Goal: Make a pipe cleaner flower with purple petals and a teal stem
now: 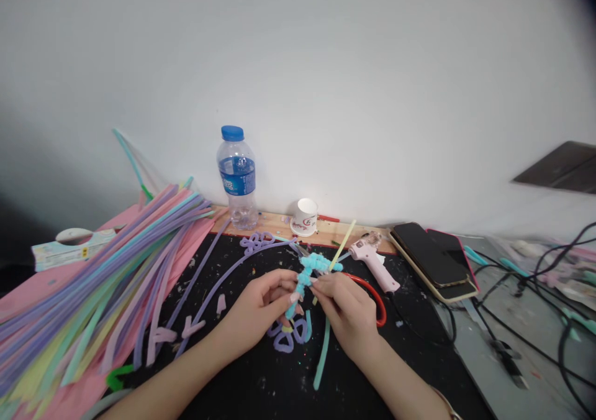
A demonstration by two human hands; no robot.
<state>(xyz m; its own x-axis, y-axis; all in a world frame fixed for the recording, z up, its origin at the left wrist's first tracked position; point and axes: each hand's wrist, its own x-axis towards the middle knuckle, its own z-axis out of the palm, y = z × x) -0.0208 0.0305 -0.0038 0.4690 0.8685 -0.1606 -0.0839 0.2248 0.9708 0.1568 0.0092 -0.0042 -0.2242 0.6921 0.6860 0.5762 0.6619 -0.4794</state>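
Note:
Between both hands is a light-blue pipe cleaner piece [305,277], bent into bumpy loops with arms branching off. My left hand [272,299] pinches its lower arm between thumb and fingers. My right hand [344,299] is closed at its right side, fingertips pressed together near the middle of the piece; whether they grip it or a small bit beside it is hard to see. Just below lies a purple pipe cleaner flower [285,336] with a yellow middle. A green pipe cleaner [322,358] and a pale yellow one [343,243] lie beside my right hand.
On the left, many coloured pipe cleaners [139,264] lie on pink paper. A water bottle [238,184] and a paper cup [305,216] stand by the wall. To the right are red-handled pliers [379,305], a pink glue gun [377,264], phones [428,255] and black cables [516,302].

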